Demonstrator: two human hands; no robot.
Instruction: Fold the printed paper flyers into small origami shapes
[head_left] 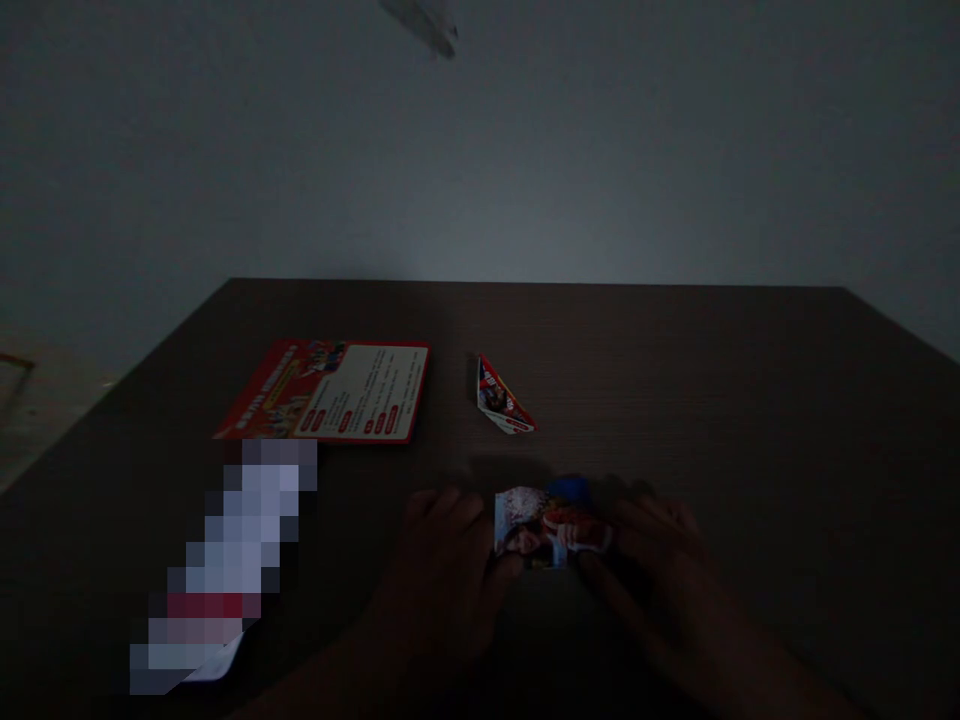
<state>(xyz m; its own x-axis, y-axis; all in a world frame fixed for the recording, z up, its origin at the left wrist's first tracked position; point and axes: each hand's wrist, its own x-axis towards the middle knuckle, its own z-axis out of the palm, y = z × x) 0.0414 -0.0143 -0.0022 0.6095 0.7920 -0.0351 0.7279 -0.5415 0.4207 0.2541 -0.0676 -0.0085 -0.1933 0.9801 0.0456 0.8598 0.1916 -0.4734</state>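
Observation:
A small folded piece of printed paper (532,535) lies low over the near middle of the table. Photo-like pictures in blue, red and white cover its upper side. My left hand (446,550) grips the left edge, thumb at the near corner and fingers curled behind. On the right end, my right hand (664,565) closes round the paper with its thumb at the near edge. Dim light hides most of the fingers. Just beyond sits a folded paper triangle (502,398) with red print, touched by neither hand.
A stack of red and white printed leaflets (360,395) lies at the left on the dark wooden table (637,370). Nearer me is a bright flat device (217,660), mostly covered by pixel blocks. A grey wall (600,150) stands behind the table's far edge.

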